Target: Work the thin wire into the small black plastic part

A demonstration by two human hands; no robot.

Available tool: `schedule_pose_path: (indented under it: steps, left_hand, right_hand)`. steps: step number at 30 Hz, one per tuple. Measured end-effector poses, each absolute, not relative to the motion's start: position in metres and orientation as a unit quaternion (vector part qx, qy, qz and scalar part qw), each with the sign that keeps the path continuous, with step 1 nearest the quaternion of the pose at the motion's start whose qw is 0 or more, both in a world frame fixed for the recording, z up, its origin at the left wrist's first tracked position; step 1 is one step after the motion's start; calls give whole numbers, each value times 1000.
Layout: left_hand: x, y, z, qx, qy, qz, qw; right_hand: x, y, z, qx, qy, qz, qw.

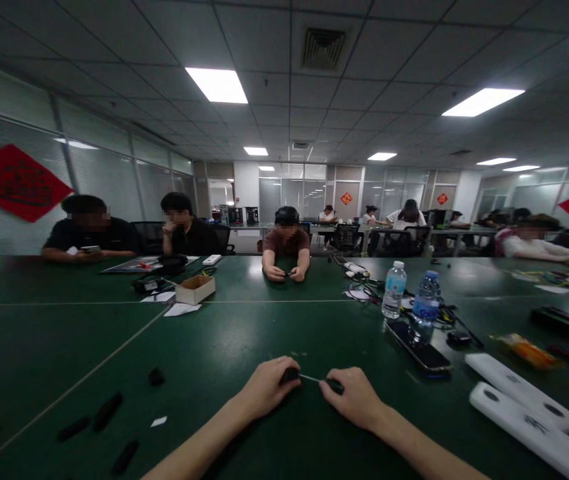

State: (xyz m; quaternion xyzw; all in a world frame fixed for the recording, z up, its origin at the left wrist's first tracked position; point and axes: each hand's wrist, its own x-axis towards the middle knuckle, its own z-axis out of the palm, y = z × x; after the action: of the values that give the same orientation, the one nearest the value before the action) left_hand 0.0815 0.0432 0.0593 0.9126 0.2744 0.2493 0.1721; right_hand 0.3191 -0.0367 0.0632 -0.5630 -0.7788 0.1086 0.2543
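My left hand (267,387) and my right hand (353,398) rest on the dark green table (204,347) near its front edge. Both are closed. Between them runs a thin light cable or strip (309,379) with a small black piece at each end, one pinched in each hand. The black pieces are mostly hidden by my fingers.
Several small black parts (107,411) and a white scrap (158,421) lie at front left. A black phone (420,349), two water bottles (393,289), cables and two white cases (524,393) lie to the right. A cardboard box (195,289) sits mid-left. Other people sit along the far side.
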Motion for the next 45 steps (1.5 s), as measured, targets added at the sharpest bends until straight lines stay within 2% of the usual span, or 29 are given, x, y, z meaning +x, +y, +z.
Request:
schedule_pose_path:
  steps: [28, 34, 45]
  left_hand:
    - [78, 44, 59, 911, 265, 253, 189]
    - [80, 51, 51, 914, 287, 227, 174]
    - [81, 46, 56, 905, 299, 247, 173]
  right_hand:
    - [323, -35, 60, -547, -776, 122, 288]
    - [320, -37, 61, -539, -766, 127, 326]
    - [319, -32, 54, -567, -762, 143, 277]
